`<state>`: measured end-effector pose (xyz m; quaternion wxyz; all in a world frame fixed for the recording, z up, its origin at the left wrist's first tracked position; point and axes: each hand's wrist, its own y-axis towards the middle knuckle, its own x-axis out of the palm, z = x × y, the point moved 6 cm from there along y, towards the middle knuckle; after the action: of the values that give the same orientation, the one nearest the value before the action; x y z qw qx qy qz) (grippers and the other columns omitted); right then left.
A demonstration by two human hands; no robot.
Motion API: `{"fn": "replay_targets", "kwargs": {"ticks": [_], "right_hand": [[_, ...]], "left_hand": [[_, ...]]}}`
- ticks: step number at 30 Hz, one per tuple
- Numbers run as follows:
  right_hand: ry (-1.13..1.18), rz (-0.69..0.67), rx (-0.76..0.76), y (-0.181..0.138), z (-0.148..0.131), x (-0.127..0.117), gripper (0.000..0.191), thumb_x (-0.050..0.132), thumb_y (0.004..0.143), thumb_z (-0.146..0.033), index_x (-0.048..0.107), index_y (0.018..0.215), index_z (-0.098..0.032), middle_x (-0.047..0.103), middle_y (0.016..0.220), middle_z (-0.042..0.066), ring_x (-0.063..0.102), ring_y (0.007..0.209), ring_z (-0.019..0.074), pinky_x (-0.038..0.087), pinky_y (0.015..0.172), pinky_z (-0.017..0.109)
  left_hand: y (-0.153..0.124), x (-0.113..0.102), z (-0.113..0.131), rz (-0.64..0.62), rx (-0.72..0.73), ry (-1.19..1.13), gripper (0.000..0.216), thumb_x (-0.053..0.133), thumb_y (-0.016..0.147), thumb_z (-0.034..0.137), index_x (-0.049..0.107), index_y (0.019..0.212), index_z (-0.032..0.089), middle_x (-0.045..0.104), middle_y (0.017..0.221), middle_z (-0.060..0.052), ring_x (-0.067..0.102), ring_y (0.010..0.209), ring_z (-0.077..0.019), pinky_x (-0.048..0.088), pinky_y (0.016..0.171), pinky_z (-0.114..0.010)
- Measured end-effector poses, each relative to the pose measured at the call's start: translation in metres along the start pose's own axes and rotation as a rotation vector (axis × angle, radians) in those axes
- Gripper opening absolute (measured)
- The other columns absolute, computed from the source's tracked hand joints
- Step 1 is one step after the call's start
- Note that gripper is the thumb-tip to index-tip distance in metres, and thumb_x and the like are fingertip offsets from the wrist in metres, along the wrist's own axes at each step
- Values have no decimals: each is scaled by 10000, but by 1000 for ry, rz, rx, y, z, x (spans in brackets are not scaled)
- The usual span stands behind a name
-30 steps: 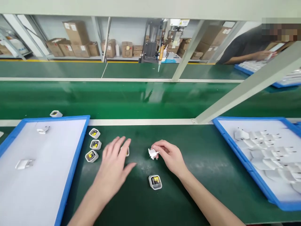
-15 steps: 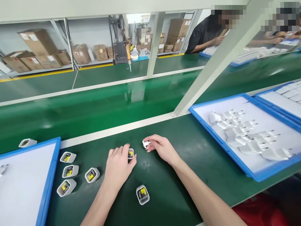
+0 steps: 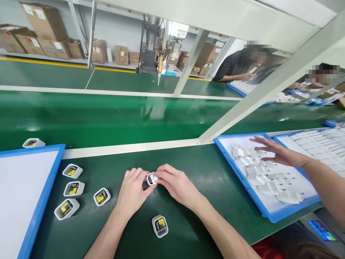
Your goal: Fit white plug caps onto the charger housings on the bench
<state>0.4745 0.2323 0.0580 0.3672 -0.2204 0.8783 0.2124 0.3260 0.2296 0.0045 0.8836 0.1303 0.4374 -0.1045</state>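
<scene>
gripping an open-ended white plastic housing (image 3: 150, 178) in the left hand (image 3: 134, 190), curled around it, over the dark green tabletop (image 3: 205, 169). pinching a small white plastic piece (image 3: 155, 179) between thumb and fingertips of the nearly closed right hand (image 3: 175, 185), at the mouth of that housing; cannot tell how far inside. to the left, beside a blue-rimmed white tray (image 3: 42, 207), three similar housings (image 3: 74, 189) with yellow and black contents. at the right, beneath a co-worker's spread hand (image 3: 277, 151), white plastic plug parts (image 3: 289, 197) on a second blue-rimmed tray (image 3: 295, 209).
</scene>
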Motion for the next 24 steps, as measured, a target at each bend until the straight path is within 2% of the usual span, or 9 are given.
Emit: {"fn": "replay_targets", "kwargs": {"ticks": [3,6,10,15,24], "right_hand": [[-185,-141,-75,12,-8,3,257,433,1082,-216,689,1101,-199,635,1062,77,636,847,167,544,763,292],[-215,-196,-122,21,-10,4,255,419,1078,-186,673,1094,-202,637,1073,77,636,869,166,535,777,282],[-178,-165,-138,25,-9,2,202,455,1072,-185,652,1115,-199,647,1068,79,640,884,165,531,777,270],[-267,-130,-220,22,-13,1,186,472,1063,-159,642,1132,-182,656,1028,89,630,865,179,531,756,282],[-318,-136,-218,24,-15,-1,184,460,1059,-142,623,1142,-166,653,1021,92,633,858,182,537,749,288]], "left_hand": [[1,-1,-1,-10,-8,-13,141,683,939,351,671,970,214,650,922,-20,577,892,-215,391,806,-358],[1,-1,-2,-9,-19,-42,127,680,941,333,664,935,207,644,909,-19,573,899,-218,381,806,-364],[2,1,-3,-11,-47,-94,122,692,931,320,651,925,205,645,921,-8,566,908,-210,372,820,-370],[3,3,-3,-7,-59,-112,108,696,923,303,642,922,209,648,927,4,567,912,-202,366,845,-373],[4,3,-3,8,-30,-112,95,682,927,300,644,950,216,656,945,1,562,913,-205,355,841,-372]]}}
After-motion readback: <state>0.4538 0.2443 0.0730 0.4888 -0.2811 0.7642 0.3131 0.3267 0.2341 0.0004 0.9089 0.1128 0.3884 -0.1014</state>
